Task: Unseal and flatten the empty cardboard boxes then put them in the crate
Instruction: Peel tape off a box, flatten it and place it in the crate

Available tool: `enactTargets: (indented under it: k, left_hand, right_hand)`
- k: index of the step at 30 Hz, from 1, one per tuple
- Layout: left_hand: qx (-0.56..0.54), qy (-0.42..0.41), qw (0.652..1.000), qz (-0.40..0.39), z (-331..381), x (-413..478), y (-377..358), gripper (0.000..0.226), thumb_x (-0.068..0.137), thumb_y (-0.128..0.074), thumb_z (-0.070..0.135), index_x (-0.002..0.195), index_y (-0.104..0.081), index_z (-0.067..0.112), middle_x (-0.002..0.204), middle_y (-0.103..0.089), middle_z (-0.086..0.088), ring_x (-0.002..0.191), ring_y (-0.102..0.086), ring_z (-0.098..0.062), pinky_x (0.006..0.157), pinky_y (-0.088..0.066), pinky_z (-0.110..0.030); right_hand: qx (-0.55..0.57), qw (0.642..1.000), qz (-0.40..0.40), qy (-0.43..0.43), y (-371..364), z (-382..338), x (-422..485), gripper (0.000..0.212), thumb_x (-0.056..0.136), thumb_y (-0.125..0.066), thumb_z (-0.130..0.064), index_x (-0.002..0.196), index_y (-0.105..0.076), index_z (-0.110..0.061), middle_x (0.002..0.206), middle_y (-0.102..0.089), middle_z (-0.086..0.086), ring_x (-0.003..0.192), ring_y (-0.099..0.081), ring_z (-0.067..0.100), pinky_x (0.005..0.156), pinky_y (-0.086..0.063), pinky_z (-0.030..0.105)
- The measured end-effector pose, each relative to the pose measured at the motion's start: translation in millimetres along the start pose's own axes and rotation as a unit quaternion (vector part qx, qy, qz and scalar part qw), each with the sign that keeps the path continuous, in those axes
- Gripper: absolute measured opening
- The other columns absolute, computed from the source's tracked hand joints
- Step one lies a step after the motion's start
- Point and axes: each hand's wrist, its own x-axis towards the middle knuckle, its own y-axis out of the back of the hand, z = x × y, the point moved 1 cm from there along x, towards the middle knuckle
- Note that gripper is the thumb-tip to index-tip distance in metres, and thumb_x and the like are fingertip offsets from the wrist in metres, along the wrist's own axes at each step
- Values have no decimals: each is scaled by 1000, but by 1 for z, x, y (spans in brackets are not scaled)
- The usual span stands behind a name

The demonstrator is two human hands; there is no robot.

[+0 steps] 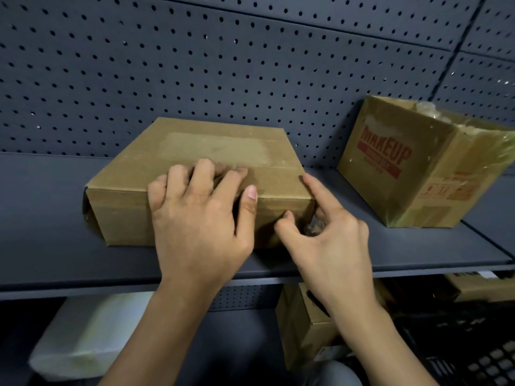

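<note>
A low, flat brown cardboard box (211, 146) lies on the dark shelf (55, 232), with a pale strip along its top where tape was. My left hand (200, 218) lies over its front top edge, fingertips curled at the top seam and thumb down the front face. My right hand (326, 238) is at the box's front right corner. Its index finger points along the right edge and its thumb touches the front face. Its other fingers curl round a crumpled bit of clear tape (314, 227). A black crate (473, 346) sits below the shelf at lower right.
A taller box printed MAKEUP (401, 162), with loose clear tape on top, stands tilted at the shelf's right. Dark pegboard (195, 65) backs the shelf. Below the shelf are another brown box (303, 327) and a white package (83, 330).
</note>
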Motion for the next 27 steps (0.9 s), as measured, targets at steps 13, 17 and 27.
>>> enactTargets:
  k: [13,17,27]
  left_hand:
    - [2,0,1000,9,-2,-1,1,40,99,-42,42,113,-73,20,98,-62,-4,89,-50,-31,83,-30,-44]
    - [4,1,1000,5,-1,-1,0,41,99,-41,43,112,-73,20,98,-62,-4,89,-51,-32,83,-30,-44]
    - [1,-2,1000,12,-1,-2,-1,40,98,-42,41,113,-72,20,98,-62,-5,87,-47,-31,82,-30,-44]
  right_hand:
    - [-7,1000,-15,25,4,5,-2,72,73,-52,-56,144,-44,-45,58,-60,-3,57,-53,13,64,-53,37]
    - [-10,1000,-11,15,2,3,-2,65,79,-60,-44,143,-47,-43,61,-62,-5,63,-57,12,70,-52,38]
    - [-28,999,-6,36,1,6,-3,67,80,-51,-30,146,-44,-37,54,-55,-3,57,-54,19,67,-55,42]
